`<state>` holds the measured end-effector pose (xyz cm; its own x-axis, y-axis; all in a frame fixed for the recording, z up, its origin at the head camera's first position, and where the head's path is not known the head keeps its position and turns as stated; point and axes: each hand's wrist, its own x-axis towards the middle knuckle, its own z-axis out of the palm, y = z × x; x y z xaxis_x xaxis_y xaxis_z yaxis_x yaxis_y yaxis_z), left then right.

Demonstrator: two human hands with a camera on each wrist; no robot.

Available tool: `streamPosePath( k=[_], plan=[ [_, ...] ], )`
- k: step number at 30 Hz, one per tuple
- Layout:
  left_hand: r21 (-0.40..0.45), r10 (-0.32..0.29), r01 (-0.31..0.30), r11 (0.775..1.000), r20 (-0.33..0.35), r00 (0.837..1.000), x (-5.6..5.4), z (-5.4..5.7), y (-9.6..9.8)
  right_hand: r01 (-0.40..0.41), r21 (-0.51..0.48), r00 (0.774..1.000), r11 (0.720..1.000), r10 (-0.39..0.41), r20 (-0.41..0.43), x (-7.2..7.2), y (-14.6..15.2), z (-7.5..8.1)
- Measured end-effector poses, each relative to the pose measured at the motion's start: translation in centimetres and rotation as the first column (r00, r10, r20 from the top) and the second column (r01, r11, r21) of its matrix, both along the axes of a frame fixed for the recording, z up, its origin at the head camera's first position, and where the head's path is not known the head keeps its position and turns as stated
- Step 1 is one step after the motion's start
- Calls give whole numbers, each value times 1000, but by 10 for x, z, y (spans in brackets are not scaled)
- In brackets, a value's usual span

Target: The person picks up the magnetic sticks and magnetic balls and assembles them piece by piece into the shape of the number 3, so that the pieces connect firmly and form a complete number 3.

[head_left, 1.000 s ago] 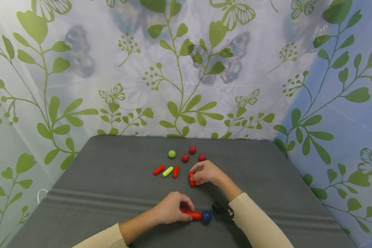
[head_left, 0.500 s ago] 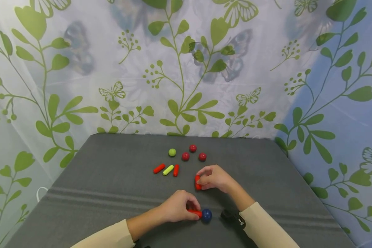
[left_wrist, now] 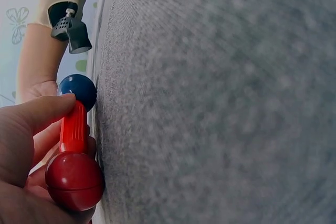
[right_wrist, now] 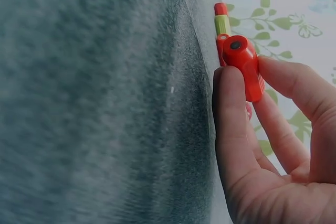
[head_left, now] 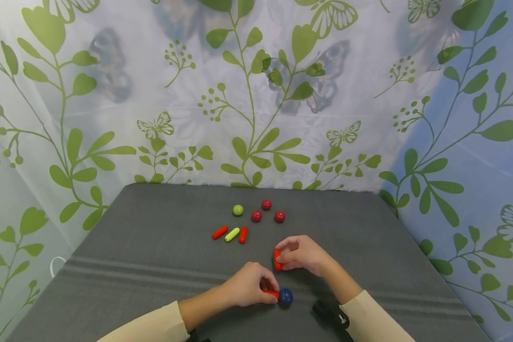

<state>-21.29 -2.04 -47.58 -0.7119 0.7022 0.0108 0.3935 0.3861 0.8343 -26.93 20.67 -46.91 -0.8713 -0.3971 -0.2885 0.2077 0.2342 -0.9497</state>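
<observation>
My left hand point(head_left: 250, 285) grips a red ribbed stick point(left_wrist: 74, 135), thumb and fingers around it. A blue ball point(head_left: 286, 297) sits against one end of this stick. At its other end a red ball point(left_wrist: 75, 181) shows in the left wrist view, hidden by the hand in the head view. My right hand point(head_left: 303, 256) pinches a second red stick point(right_wrist: 242, 64) between thumb and fingers, farther back than the blue ball. That stick's end face, with a dark round spot, points toward the right wrist camera.
Two red sticks point(head_left: 220, 232) point(head_left: 243, 234) lie either side of a yellow-green stick point(head_left: 232, 234) on the grey cloth-covered table point(head_left: 154, 237). Behind them are a green ball point(head_left: 238, 210) and red balls point(head_left: 256, 215) point(head_left: 266, 204) point(head_left: 280, 216). A patterned curtain point(head_left: 175, 95) hangs at the back.
My right hand has moved the second red stick rightward and nearer to me. My left hand has shifted right along its stick toward the blue ball, which stays about in place.
</observation>
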Motion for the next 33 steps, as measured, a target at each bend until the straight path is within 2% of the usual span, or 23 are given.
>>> streamPosePath(
  k=[11, 22, 33],
  plan=[
    [-32, -8, 7, 999, -29, 1000, -2, 0, 1, 1, -8, 999, 1000, -1, 37, 15, 6, -2],
    [-47, 2, -3, 999, -18, 1000, -1, 2, 1, -5, -9, 998, 1000, 5, 56, 30, 12, -2],
    [-45, 12, -12, 999, -14, 1000, 0, 2, 2, -30, -2, 996, 1000, 30, 87, 37, 13, -2]
  ],
)
